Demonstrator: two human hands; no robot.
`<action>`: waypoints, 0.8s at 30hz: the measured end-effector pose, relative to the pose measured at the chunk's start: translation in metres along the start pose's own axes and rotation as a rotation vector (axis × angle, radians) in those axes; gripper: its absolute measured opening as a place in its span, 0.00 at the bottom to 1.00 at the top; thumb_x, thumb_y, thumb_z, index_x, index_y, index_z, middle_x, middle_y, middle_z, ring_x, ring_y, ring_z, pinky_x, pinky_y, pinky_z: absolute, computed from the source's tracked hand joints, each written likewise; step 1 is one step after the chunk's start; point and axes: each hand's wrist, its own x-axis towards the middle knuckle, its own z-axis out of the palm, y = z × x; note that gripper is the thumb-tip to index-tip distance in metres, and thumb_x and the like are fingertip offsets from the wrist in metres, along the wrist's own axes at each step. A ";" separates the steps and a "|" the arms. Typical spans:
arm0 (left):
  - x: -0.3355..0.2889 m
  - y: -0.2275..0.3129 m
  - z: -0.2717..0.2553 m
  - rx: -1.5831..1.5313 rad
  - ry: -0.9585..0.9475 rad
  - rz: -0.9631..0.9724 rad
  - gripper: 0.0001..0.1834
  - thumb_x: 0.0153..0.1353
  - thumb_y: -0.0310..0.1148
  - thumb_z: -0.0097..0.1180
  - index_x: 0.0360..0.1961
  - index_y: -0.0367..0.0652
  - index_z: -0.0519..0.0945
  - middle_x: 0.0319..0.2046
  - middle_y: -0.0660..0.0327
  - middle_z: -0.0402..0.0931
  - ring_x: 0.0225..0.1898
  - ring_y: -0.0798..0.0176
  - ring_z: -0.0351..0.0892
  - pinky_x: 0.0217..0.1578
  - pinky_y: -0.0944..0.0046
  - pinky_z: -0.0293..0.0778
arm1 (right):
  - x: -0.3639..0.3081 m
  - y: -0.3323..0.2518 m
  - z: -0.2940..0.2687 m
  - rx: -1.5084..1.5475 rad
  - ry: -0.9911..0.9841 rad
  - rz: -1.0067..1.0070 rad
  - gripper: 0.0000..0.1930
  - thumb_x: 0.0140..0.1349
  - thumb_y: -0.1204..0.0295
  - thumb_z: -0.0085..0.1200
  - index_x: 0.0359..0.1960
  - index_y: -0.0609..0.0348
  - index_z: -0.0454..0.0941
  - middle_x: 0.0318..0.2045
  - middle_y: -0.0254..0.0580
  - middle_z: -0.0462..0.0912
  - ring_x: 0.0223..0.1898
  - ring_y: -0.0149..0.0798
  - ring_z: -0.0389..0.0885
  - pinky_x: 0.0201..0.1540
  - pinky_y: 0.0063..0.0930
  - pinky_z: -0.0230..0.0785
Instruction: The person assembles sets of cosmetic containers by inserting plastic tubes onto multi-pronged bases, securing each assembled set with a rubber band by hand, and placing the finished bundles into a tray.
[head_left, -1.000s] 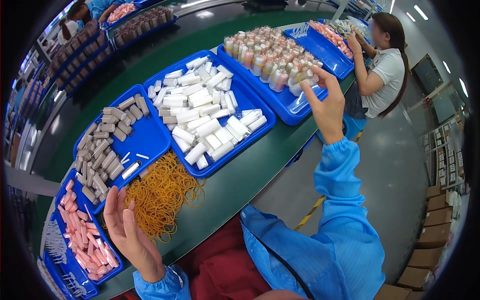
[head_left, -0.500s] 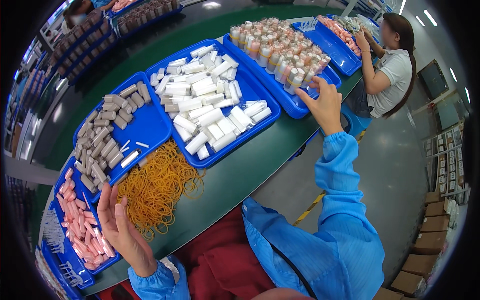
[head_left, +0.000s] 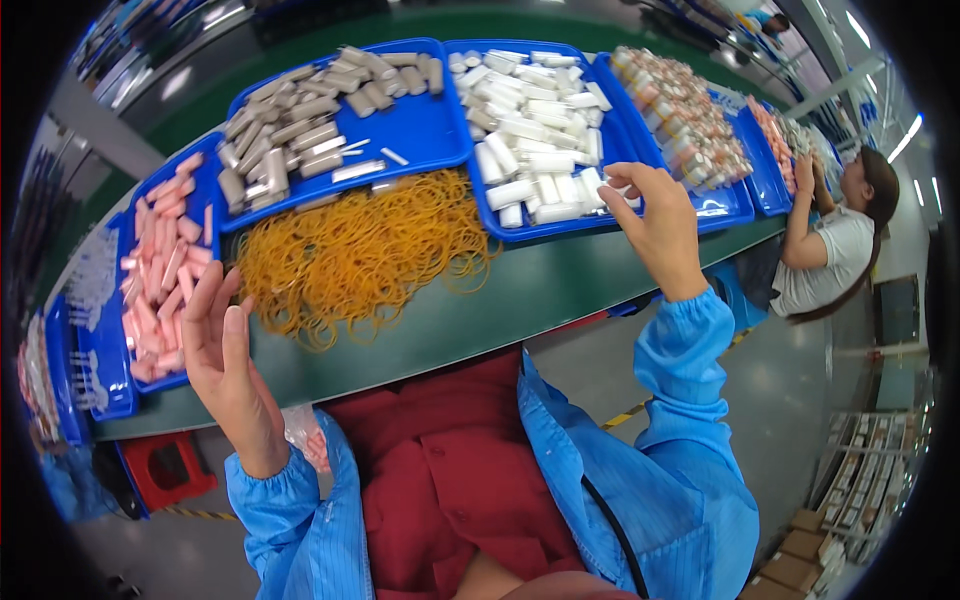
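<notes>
My left hand point(head_left: 235, 365) is raised, open and empty, its fingers pointing up between the tray of pink pieces point(head_left: 158, 255) and a heap of orange rubber bands point(head_left: 360, 255). Over the near right corner of the blue tray point(head_left: 515, 232) with white cylinders point(head_left: 540, 130) hovers my right hand point(head_left: 662, 228). Its thumb and forefinger are apart with nothing visible between them. Grey-brown cylinders point(head_left: 300, 130) lie in another blue tray point(head_left: 345, 180), along with a few thin white sticks.
Banded bundles of small bottles point(head_left: 685, 120) stand at right on a blue tray point(head_left: 725, 208). Clear forked plastic pieces point(head_left: 90, 270) lie at far left. A co-worker point(head_left: 840, 240) sits at right along the green table point(head_left: 420, 330). A red stool point(head_left: 168, 475) stands below at left.
The view has swung left, so the trays sit farther right in it. My right hand has gone from the bottle bundles to the white cylinders' tray. My left hand stays raised and open.
</notes>
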 end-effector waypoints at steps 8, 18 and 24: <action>-0.011 -0.009 -0.090 0.333 0.214 0.175 0.15 0.63 0.23 0.56 0.52 0.37 0.75 0.52 0.58 0.74 0.48 0.65 0.77 0.48 0.66 0.73 | 0.042 -0.012 0.043 0.020 -0.192 -0.388 0.15 0.53 0.76 0.61 0.44 0.58 0.81 0.38 0.46 0.81 0.43 0.51 0.76 0.48 0.40 0.67; 0.057 -0.010 -0.222 1.251 0.275 0.356 0.05 0.60 0.23 0.54 0.38 0.40 0.78 0.34 0.55 0.76 0.35 0.52 0.79 0.36 0.58 0.74 | 0.062 0.005 0.030 0.414 -0.069 0.141 0.26 0.61 0.81 0.48 0.63 0.58 0.67 0.32 0.32 0.70 0.35 0.27 0.69 0.41 0.21 0.64; 0.151 -0.060 -0.346 2.031 0.109 0.022 0.06 0.56 0.25 0.55 0.35 0.44 0.76 0.34 0.55 0.76 0.37 0.51 0.82 0.36 0.55 0.79 | 0.068 -0.025 0.040 0.715 0.012 0.360 0.23 0.71 0.67 0.41 0.67 0.52 0.62 0.48 0.41 0.74 0.50 0.31 0.72 0.49 0.27 0.63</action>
